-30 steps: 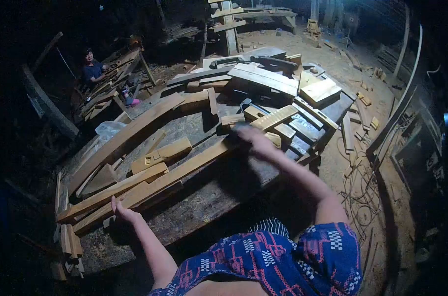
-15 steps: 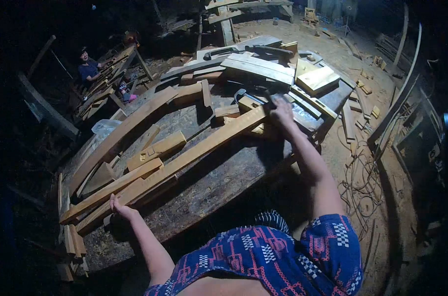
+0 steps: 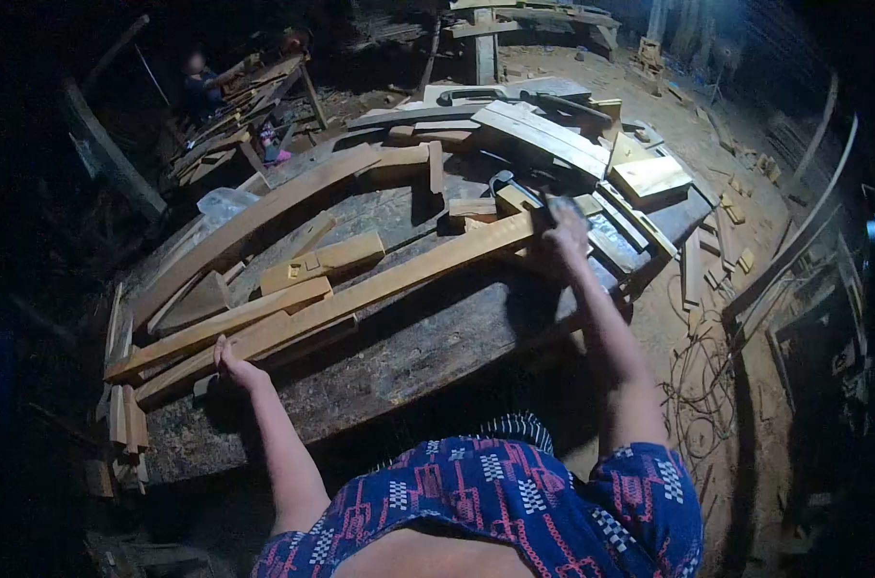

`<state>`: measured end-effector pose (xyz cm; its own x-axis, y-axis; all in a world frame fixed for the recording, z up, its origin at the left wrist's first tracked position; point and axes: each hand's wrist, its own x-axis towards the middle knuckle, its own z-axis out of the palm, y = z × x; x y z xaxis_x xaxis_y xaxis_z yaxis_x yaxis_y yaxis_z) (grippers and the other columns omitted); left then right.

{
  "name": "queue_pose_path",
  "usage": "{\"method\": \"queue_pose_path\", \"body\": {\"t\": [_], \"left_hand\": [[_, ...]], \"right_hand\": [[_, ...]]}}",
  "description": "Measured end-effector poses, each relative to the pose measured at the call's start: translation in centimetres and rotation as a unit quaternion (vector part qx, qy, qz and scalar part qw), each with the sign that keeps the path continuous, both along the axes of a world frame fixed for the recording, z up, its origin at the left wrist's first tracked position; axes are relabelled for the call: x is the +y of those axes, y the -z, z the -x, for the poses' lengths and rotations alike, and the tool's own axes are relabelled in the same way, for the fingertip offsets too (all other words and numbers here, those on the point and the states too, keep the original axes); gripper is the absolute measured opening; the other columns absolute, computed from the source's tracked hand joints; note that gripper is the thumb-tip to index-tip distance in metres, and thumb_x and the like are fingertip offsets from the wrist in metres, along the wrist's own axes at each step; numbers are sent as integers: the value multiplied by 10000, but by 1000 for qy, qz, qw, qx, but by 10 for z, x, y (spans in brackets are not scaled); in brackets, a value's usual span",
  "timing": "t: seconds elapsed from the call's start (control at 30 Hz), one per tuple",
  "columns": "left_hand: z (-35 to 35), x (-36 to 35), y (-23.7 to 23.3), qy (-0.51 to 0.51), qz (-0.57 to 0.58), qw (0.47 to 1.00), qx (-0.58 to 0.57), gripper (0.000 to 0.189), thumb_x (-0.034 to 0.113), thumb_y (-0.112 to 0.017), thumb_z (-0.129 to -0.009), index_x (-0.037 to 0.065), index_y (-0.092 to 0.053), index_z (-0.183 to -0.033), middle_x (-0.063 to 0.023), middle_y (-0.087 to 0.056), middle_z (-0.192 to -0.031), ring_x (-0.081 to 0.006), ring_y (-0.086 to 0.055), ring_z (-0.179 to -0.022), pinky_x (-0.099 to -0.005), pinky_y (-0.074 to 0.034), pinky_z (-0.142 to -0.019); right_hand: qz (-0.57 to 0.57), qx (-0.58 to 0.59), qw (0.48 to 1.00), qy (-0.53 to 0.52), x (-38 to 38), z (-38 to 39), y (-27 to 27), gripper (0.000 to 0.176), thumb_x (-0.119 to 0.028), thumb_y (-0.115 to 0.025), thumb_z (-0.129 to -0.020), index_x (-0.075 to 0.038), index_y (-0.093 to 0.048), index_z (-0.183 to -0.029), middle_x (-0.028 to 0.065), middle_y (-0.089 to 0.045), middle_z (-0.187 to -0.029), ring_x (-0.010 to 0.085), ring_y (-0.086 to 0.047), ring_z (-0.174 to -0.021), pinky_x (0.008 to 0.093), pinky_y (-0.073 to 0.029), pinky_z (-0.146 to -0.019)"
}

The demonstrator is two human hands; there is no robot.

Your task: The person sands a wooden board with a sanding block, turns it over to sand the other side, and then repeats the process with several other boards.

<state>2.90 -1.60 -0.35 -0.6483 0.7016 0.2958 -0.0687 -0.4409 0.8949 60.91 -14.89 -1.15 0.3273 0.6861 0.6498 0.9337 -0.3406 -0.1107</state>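
Observation:
A long wooden beam (image 3: pixel 389 282) lies slantwise along the near side of the workbench. Close to its left end, my left hand (image 3: pixel 239 366) grips the near edge, with fingertips over the top. My right hand (image 3: pixel 567 237) is closed at the beam's far right end, around a small dark object too blurred to name. Beside the beam lies a shorter wooden piece (image 3: pixel 227 332), and behind that a wooden block with a slot (image 3: pixel 322 264), which looks like a hand plane. A curved wooden piece (image 3: pixel 254 231) arcs along the bench's far side.
The dark workbench (image 3: pixel 399 371) carries pale boards (image 3: pixel 543 135), a light wooden block (image 3: pixel 652 181) and a clear plastic bag (image 3: pixel 224 203). Coiled cable (image 3: pixel 698 400) and offcuts lie on the floor at right. Another person (image 3: pixel 202 91) is at the back left.
The view has shifted, so the bench sits slightly differently in the picture. My right hand remains near the beam's right end, and my left hand keeps its grip near the left end.

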Motion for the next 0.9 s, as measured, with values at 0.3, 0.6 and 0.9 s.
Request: {"method": "queue_pose_path", "body": {"t": [0.3,0.6,0.9], "left_hand": [[-7,-2,-9,4,17,997,-77,244,238,-522,-713,37,-548,-849,-70,-523,-832,-188,-477,-815,-321,-359,-794],[0,16,19,7,-23,999,-40,451,376,-239,-860,80,-567,-952,-78,-504,-1014,-209,-413,-1012,-326,-251,-922],[-8,-41,-16,-3,42,963,266,431,371,-321,-874,23,-456,-1090,-164,-503,-1034,-266,-469,-948,-358,-318,-891]], "right_hand": [[27,196,949,-245,-10,52,-57,505,-189,-587,-678,-69,-455,-1150,139,-487,-1133,286,-459,-1038,319,-349,-887],[12,69,977,-200,31,142,-4,582,-97,-561,-646,-121,-406,-1207,88,-407,-1219,265,-341,-1150,374,-263,-928],[74,122,788,-599,64,457,-72,443,-208,-486,-735,-118,-430,-1165,125,-405,-1199,301,-366,-1123,431,-249,-944]]}}
